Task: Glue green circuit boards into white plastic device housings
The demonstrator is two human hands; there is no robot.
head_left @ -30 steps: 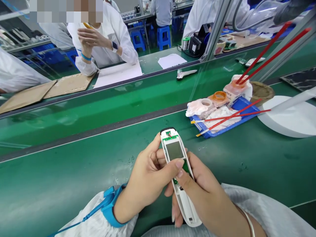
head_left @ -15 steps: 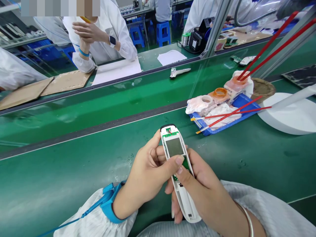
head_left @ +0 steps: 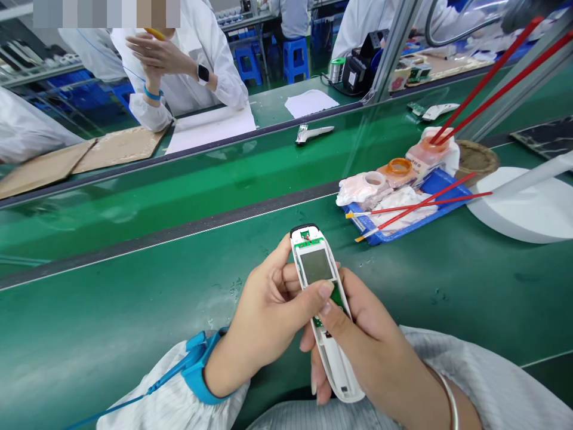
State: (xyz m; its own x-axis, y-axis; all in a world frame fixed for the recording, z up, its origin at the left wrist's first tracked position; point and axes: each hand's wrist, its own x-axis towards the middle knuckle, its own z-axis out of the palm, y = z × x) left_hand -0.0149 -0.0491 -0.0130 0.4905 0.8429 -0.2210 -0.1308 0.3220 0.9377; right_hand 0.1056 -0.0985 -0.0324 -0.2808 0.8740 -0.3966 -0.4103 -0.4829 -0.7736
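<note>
Both hands hold a long white handheld device (head_left: pixel 316 264) above the green bench. Its front is uncovered, so a grey display and parts of a green circuit board show; its top end is dark. My left hand (head_left: pixel 268 310) is closed around the left side, thumb lying across the board just below the display. From the right, my right hand (head_left: pixel 362 334) grips the device's lower half, with its thumb beside the left thumb. The thumbs hide the middle of the board. A blue wrist strap (head_left: pixel 201 376) with a cord is on my left wrist.
A blue tray (head_left: pixel 385 236) with a white cloth, bottles and red-handled brushes (head_left: pixel 416 209) stands at the right. Beside it is a round white lamp-like disc (head_left: pixel 532 209). A green conveyor belt (head_left: pixel 215 191) carries a white device part (head_left: pixel 313 134). A co-worker (head_left: pixel 179 65) sits opposite.
The white pieces on the conveyor have shifted left. My hands and the device have stayed nearly still.
</note>
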